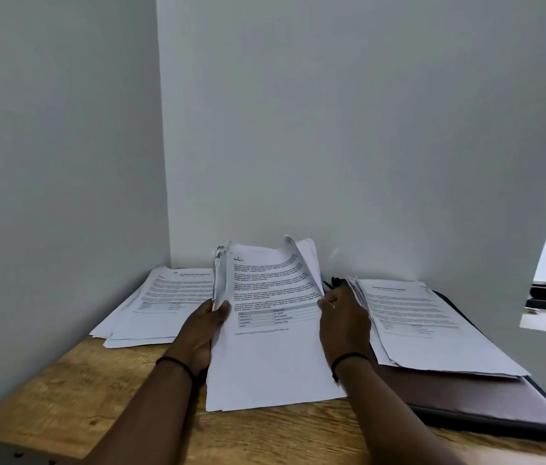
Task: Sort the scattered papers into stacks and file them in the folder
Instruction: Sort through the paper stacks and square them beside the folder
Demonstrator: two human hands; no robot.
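Here, the left hand (203,325) and right hand (343,322) each pinch the middle stack (265,330) of papers, 1 edge apiece.

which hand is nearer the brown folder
Right. The right hand pinches the middle stack's right edge, just beside the brown folder. The left hand grips that stack's left edge, farther away.

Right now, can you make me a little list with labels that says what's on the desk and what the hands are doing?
Desk: wooden desk in a wall corner
Left pile: papers lying flat
Middle pile: papers, far ends lifted, near ends on the desk
Right pile: papers lying on the folder
Folder: dark folder, closed, at the right
Left hand: grips the middle pile's left edge
Right hand: pinches its right edge
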